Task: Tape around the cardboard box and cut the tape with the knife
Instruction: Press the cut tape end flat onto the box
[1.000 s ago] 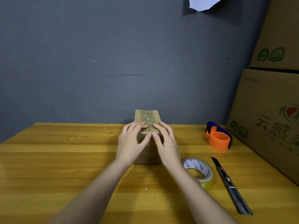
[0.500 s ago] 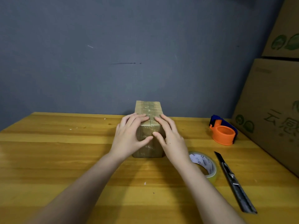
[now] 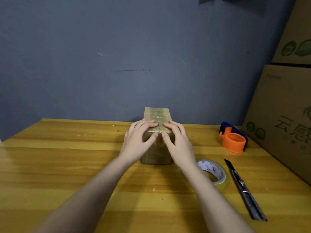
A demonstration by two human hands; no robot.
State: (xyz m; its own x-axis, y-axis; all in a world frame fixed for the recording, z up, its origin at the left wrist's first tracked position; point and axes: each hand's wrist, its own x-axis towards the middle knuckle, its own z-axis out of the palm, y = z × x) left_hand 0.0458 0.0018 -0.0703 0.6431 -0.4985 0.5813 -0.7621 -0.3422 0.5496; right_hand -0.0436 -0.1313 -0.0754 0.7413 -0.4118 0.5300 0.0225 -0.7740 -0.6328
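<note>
- Since the earlier frame, both hands had stayed on the box, fingertips nearly meeting at its top seam.
- Wooden table (image 3: 58, 165) met a grey wall (image 3: 101, 47).
- Left hand (image 3: 137, 142) lay with fingers spread flat, pressing.
- Cardboard box (image 3: 157, 115), tape-glossy, stood mid-table.
- Right hand (image 3: 179, 142) pressed likewise, fingers extended.
- Tape roll (image 3: 214, 172), knife (image 3: 244, 189), orange dispenser (image 3: 234, 140) and large cartons (image 3: 286, 106) sat rightward.
</note>
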